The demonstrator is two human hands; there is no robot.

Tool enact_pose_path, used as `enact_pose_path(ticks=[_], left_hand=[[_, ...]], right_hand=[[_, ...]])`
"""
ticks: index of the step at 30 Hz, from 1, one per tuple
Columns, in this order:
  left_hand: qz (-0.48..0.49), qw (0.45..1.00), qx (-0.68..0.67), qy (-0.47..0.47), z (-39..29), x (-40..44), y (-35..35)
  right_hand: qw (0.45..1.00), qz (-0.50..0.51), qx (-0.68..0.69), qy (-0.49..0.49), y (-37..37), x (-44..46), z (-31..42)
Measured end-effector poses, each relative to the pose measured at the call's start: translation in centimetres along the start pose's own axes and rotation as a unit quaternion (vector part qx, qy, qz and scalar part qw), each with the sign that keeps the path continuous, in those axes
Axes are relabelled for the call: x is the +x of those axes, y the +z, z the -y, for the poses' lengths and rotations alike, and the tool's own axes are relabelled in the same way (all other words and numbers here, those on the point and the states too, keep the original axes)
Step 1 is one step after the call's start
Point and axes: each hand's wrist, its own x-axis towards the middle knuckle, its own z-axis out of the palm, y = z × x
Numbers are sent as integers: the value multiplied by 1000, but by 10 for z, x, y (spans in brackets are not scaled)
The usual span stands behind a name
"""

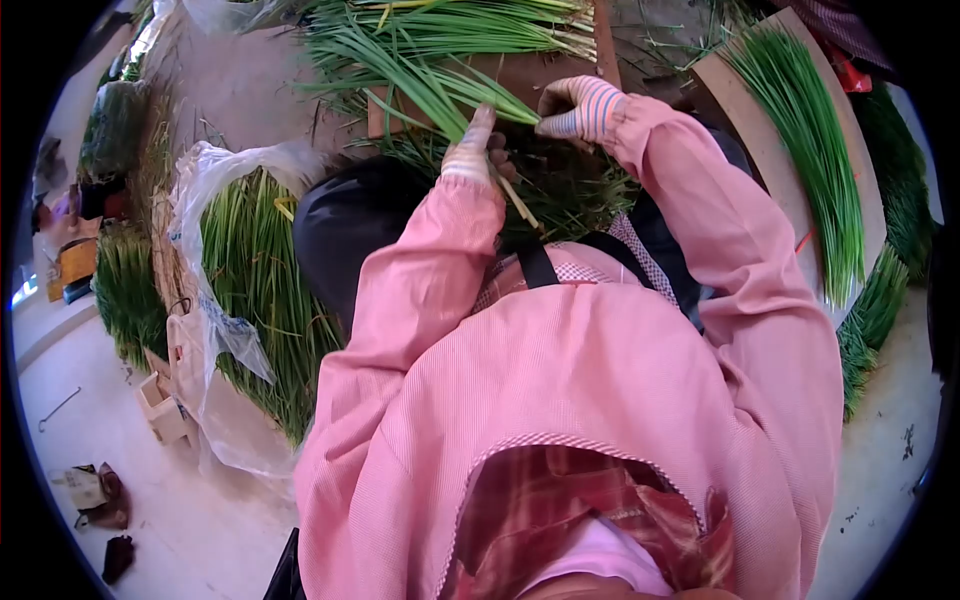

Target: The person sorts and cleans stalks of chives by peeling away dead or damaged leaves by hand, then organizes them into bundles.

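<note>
My left hand, in a pale glove, is closed round a small bunch of garlic chives, whose long green leaves fan out to the upper left. A couple of pale stalks poke out below this hand. At the right end of a green strand, my right hand, in a striped glove, pinches with thumb and fingers; the fingertips partly hide what they grip. Just beyond both hands, a larger pile of chives lies on a brown board, pale ends to the right. Loose leaves cover my lap.
On the left, an open plastic bag holds upright chives. A neat bundle lies on a curved board at right, with more bundles beyond. A small wooden stool and dark scraps are on the floor.
</note>
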Motion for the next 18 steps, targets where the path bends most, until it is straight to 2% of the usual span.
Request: enact_pose_path(ticks=[2,3,6,8,12,15,16,17,18], left_hand=[[15,999,39,10,0,11,4],[13,998,65,8,0,14,6],[-12,999,52,7,2,16,8],[-18,998,53,29,1,13,7],[-92,986,77,118,0,7,4],[-121,975,84,164,-6,9,4],[-114,970,93,191,-10,10,3],[-107,964,102,219,-15,9,2],[-110,964,76,232,-23,7,2]], right_hand=[[998,26,49,-23,10,-5,-10],[996,9,71,-44,16,-5,-14],[992,-20,128,5,23,-1,-20],[959,-46,275,-53,34,12,-31],[960,-99,259,-22,35,20,-34],[987,-161,-9,-21,34,27,-29],[986,-131,-107,11,27,22,-26],[986,-131,-106,11,25,19,-23],[972,-110,-209,12,23,16,-22]])
